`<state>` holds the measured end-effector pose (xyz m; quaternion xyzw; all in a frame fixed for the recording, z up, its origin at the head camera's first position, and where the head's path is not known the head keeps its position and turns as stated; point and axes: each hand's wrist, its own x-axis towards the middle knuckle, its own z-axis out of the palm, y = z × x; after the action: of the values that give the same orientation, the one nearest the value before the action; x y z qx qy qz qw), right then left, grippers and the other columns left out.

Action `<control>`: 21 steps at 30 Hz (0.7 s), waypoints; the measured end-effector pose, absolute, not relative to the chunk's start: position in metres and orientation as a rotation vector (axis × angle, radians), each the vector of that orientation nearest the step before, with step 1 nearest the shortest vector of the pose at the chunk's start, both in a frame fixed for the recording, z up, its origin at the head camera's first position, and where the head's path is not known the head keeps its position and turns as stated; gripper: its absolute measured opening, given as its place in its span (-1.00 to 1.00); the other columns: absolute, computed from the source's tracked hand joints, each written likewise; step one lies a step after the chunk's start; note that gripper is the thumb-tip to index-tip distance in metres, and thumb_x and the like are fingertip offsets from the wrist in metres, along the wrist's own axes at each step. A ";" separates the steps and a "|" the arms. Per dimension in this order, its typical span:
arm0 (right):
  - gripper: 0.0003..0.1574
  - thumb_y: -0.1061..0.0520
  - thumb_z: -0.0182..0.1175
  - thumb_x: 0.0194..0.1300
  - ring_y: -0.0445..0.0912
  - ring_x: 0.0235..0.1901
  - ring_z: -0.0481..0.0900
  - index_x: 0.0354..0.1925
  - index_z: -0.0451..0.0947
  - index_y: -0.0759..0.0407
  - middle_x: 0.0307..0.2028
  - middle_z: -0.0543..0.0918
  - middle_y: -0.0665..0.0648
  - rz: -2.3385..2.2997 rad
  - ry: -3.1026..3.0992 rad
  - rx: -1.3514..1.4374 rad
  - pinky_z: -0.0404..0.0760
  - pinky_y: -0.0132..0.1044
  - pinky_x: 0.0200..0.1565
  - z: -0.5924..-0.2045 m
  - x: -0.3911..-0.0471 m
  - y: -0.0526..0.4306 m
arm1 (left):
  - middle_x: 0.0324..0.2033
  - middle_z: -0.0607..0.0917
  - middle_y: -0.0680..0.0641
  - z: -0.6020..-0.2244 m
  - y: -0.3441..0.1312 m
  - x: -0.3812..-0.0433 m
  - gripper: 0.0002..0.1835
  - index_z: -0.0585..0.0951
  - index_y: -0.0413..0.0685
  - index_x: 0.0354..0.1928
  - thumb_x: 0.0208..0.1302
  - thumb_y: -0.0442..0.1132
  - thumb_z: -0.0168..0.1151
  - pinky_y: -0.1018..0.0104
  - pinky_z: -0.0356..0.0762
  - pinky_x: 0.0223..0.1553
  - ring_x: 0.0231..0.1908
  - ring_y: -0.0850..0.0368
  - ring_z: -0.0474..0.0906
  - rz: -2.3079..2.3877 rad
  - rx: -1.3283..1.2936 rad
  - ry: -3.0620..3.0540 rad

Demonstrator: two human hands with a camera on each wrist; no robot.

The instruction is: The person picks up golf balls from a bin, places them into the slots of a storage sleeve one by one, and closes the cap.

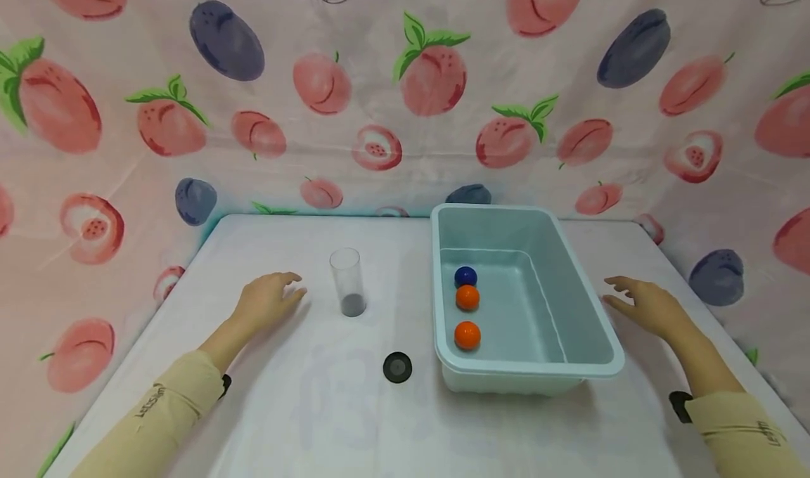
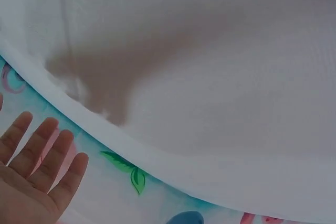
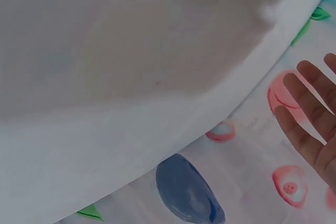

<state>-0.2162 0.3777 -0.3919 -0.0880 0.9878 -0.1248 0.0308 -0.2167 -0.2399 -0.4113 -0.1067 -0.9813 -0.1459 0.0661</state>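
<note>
My left hand point(image 1: 267, 301) is over the left side of the table, fingers extended and holding nothing. Just to its right stands an upright clear cylinder point(image 1: 346, 274) with a grey bottom. In the left wrist view the left fingers point(image 2: 44, 156) are spread apart. On the other side, my right hand point(image 1: 645, 306) hovers beside the right wall of a pale blue plastic bin point(image 1: 531, 371), its fingers loose and nothing in them. Inside the bin, along its left side, lie a dark blue ball point(image 1: 465, 276) and two orange balls point(image 1: 467, 297). The right wrist view shows straight right fingers point(image 3: 310, 108).
A small black round disc point(image 1: 397, 367) lies flat on the white table point(image 1: 316, 422), left of the bin's near corner. Behind the table hangs a fruit-patterned cloth point(image 1: 380, 77), which also runs down both sides.
</note>
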 end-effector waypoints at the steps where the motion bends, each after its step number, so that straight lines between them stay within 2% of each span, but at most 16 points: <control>1: -0.38 -0.01 0.16 0.29 0.44 -0.09 0.50 0.12 0.38 0.44 -0.05 0.52 0.58 -0.395 3.057 -0.274 0.52 0.30 -0.17 -0.390 -0.216 0.377 | -0.07 0.67 -0.29 -0.410 -0.239 -0.217 -0.62 0.62 -0.21 -0.01 0.29 -0.08 0.15 -0.15 0.55 -0.12 -0.08 -0.26 0.60 -0.447 -0.308 -2.958; 9: -0.45 0.01 0.12 0.34 0.42 -0.11 0.52 0.10 0.40 0.42 -0.08 0.56 0.55 -0.510 3.170 -0.301 0.51 0.31 -0.15 -0.377 -0.211 0.373 | -0.12 0.69 -0.27 -0.401 -0.233 -0.219 -0.60 0.58 -0.19 0.04 0.30 -0.07 0.13 -0.16 0.51 -0.11 -0.09 -0.25 0.60 -0.566 -0.228 -2.977; 21: -0.46 0.01 0.08 0.38 0.44 -0.11 0.52 0.07 0.42 0.46 -0.08 0.55 0.56 -0.757 3.235 -0.247 0.56 0.29 -0.18 -0.358 -0.203 0.356 | 0.02 0.61 -0.31 -0.409 -0.236 -0.221 -0.53 0.47 -0.22 0.18 0.29 -0.12 0.18 -0.15 0.49 0.02 0.01 -0.27 0.54 -0.901 -0.321 -3.008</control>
<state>-0.2030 0.3564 -0.3577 -0.0737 0.9666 -0.2262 -0.0949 -0.2210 -0.2363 -0.4093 -0.1018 -0.9529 -0.2854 -0.0073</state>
